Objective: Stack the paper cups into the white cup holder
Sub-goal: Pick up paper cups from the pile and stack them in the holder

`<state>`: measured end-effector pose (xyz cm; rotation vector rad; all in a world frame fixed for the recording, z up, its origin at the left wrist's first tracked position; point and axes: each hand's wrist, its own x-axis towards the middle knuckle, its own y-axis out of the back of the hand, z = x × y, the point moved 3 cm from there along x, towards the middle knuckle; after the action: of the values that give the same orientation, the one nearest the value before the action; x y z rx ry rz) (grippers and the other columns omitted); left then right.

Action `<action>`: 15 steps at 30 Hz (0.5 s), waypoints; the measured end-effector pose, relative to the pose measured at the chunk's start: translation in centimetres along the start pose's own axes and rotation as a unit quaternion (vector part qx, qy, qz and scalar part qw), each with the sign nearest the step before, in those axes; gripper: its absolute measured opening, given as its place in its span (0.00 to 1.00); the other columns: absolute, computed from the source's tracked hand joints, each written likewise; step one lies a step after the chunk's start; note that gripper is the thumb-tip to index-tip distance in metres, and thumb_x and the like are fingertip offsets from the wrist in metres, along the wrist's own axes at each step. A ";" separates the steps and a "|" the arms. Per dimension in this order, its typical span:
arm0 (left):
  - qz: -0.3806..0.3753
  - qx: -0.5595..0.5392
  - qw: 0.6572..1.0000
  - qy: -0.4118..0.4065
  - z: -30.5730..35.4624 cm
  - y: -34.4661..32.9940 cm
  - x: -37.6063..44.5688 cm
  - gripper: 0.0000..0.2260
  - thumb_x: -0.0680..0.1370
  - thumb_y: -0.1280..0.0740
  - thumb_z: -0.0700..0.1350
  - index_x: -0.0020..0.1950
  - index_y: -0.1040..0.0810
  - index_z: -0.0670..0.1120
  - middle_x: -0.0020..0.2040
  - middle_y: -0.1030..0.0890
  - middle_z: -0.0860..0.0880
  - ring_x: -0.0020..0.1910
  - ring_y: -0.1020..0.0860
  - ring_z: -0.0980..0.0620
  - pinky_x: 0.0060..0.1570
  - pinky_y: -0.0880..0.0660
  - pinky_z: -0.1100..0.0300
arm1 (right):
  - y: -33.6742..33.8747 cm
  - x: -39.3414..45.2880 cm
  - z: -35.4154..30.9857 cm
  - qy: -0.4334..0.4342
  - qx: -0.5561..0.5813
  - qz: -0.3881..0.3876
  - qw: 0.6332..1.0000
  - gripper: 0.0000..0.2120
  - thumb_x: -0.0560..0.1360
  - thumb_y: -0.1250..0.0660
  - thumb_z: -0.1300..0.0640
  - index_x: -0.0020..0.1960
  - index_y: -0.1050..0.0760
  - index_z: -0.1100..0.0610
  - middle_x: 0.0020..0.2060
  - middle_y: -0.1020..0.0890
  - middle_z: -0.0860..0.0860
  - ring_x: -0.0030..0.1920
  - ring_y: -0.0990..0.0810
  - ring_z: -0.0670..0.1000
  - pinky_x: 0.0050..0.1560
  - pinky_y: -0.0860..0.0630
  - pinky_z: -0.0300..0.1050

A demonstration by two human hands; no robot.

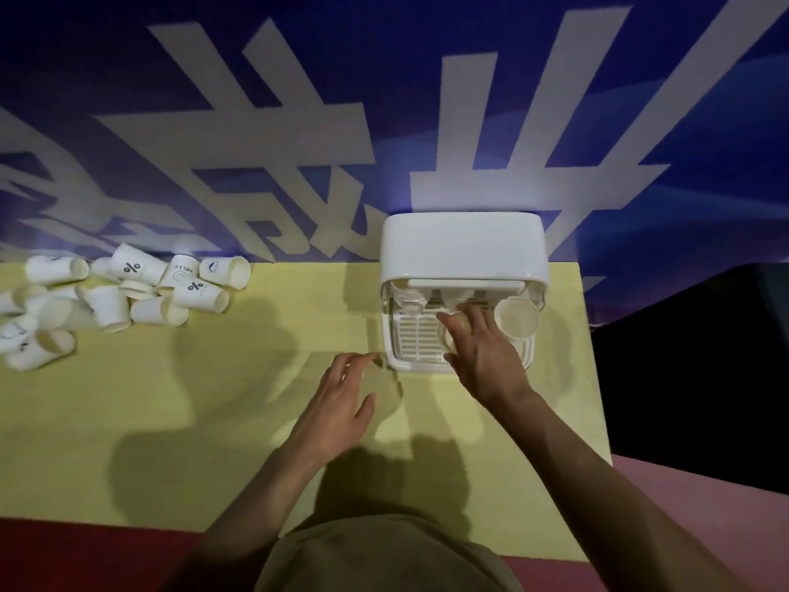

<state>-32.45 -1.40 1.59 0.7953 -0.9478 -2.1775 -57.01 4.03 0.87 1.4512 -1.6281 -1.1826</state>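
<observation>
The white cup holder (463, 245) stands at the back right of the yellow table. Cups sit inside it on the left (407, 299), and one paper cup (517, 319) lies tilted at its right, mouth toward me. My right hand (482, 354) reaches into the holder over its slotted tray, fingers around a paper cup (448, 337) that is mostly hidden under the hand. My left hand (341, 397) hovers open just left of the holder's front corner, holding nothing. A pile of several white paper cups (115, 296) lies at the table's far left.
The yellow table (213, 420) ends at the right just past the holder. A blue wall with large white characters (299, 143) rises behind it. Red floor (85, 557) shows in front, pink floor (704, 506) at the right.
</observation>
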 end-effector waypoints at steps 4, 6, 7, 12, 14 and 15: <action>0.006 -0.019 0.999 0.036 -1.7 0.1 -3.1 0.24 0.82 0.36 0.47 0.78 0.38 0.53 0.71 0.36 0.53 0.72 0.34 0.54 0.69 0.38 0.65 | -2.5 1.7 0.9 -0.029 -0.034 -0.056 0.997 0.35 0.68 0.20 0.57 0.72 0.28 0.55 0.65 0.25 0.63 0.62 0.23 0.66 0.59 0.23 0.60; 0.006 -0.027 0.998 0.048 -2.4 0.1 -4.3 0.24 0.82 0.36 0.48 0.77 0.38 0.54 0.71 0.36 0.54 0.72 0.34 0.54 0.70 0.36 0.62 | -2.9 2.7 0.8 -0.042 -0.047 -0.071 0.995 0.34 0.70 0.20 0.56 0.73 0.28 0.55 0.68 0.26 0.63 0.65 0.24 0.66 0.61 0.25 0.60; 0.004 -0.030 0.998 0.051 -2.7 0.2 -4.8 0.24 0.82 0.36 0.48 0.77 0.38 0.54 0.71 0.36 0.54 0.72 0.34 0.54 0.71 0.35 0.61 | -2.9 3.2 0.7 -0.049 -0.055 -0.077 0.994 0.33 0.71 0.22 0.55 0.73 0.29 0.54 0.70 0.28 0.63 0.68 0.26 0.65 0.62 0.26 0.59; 0.005 -0.038 0.998 0.059 -4.4 1.2 -6.3 0.24 0.83 0.36 0.47 0.78 0.37 0.54 0.72 0.36 0.55 0.71 0.34 0.56 0.69 0.38 0.65 | -2.7 3.5 0.1 -0.079 -0.074 -0.085 0.990 0.34 0.71 0.22 0.51 0.73 0.30 0.56 0.71 0.29 0.63 0.69 0.29 0.66 0.61 0.27 0.58; 0.008 -0.037 0.998 0.056 -5.5 1.8 -6.5 0.24 0.82 0.36 0.47 0.78 0.37 0.53 0.71 0.36 0.54 0.71 0.33 0.55 0.69 0.36 0.64 | -2.9 2.7 -0.4 -0.079 -0.077 -0.065 0.992 0.37 0.67 0.18 0.52 0.71 0.28 0.59 0.66 0.26 0.64 0.65 0.26 0.67 0.58 0.25 0.60; 0.008 -0.037 0.998 0.055 -6.1 2.1 -6.6 0.24 0.82 0.36 0.47 0.77 0.37 0.53 0.71 0.35 0.54 0.72 0.33 0.54 0.70 0.35 0.62 | -2.9 2.2 -0.9 -0.075 -0.071 -0.061 0.993 0.38 0.66 0.18 0.52 0.70 0.29 0.60 0.64 0.25 0.65 0.63 0.26 0.68 0.57 0.24 0.61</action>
<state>-23.29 -0.22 1.60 0.8598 -0.8118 -2.1188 -55.44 1.70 -1.70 1.4172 -1.5355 -1.4778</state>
